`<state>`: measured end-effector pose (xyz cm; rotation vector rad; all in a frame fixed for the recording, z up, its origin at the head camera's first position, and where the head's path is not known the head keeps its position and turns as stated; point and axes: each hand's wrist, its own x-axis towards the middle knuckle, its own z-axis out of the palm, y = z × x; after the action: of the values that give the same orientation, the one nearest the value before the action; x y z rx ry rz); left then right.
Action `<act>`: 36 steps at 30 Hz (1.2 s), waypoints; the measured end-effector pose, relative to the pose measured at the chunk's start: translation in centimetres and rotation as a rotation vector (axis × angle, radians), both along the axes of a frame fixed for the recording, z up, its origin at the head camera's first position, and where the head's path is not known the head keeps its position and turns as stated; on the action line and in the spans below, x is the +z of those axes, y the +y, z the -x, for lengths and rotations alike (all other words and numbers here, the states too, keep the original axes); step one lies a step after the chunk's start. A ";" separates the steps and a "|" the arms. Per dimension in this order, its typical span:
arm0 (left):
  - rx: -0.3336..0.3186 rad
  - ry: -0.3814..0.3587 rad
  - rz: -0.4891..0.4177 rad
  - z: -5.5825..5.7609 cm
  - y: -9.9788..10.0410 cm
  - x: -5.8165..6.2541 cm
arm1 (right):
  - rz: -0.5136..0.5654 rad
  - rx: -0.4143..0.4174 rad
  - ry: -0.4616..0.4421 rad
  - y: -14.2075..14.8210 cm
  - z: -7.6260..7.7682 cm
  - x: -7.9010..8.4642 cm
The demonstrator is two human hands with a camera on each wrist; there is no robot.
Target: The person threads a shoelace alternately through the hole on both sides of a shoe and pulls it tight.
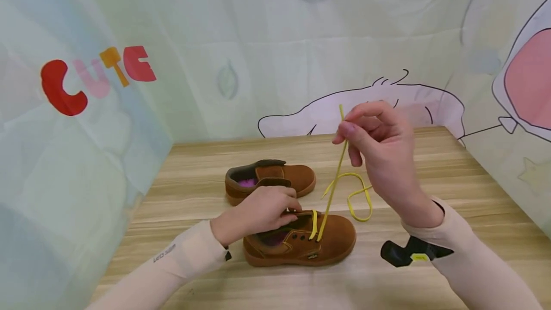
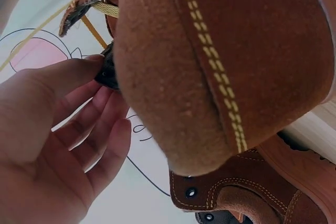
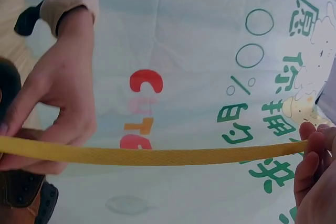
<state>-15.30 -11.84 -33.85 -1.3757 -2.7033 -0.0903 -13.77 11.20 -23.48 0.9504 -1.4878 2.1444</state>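
On the left, the left hand [image 1: 264, 209] pinches a dark flap edge at the opening of the near shoe [image 1: 303, 252], which lies beneath it and reaches rightward. Just beyond that hand is the far shoe [image 1: 272, 172]. From the near shoe's eyelets, the yellow lace [image 1: 333, 188] rises to the right hand [image 1: 380, 152], whose thumb and fingertips pinch it close to its end, above the desk [image 1: 185, 204]. Below that hand, slightly left, lies a loose yellow cord [image 1: 361, 220], curled.
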 end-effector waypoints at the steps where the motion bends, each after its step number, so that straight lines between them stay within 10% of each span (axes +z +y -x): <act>1: 0.001 -0.002 0.001 0.0 0.0 0.0 | -0.013 -0.012 0.023 -0.1 0.2 -0.1; 12: 0.000 -0.007 0.004 0.0 0.0 0.0 | -0.324 -0.292 0.262 -0.3 4.4 -2.5; 22: 0.020 -0.026 0.000 0.3 0.0 0.0 | -0.466 -0.284 -0.043 -1.8 6.6 -8.9; 31: 0.040 -0.016 -0.015 0.4 0.0 0.0 | -0.670 -0.052 -0.502 -1.7 6.3 -14.2; 36: 0.038 -0.012 -0.022 0.4 -0.1 -0.1 | -0.731 0.037 -0.558 -1.6 6.1 -15.3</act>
<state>-15.70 -11.91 -33.93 -1.3216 -2.7287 -0.1256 -19.86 9.62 -38.79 0.5765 -2.6504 1.9930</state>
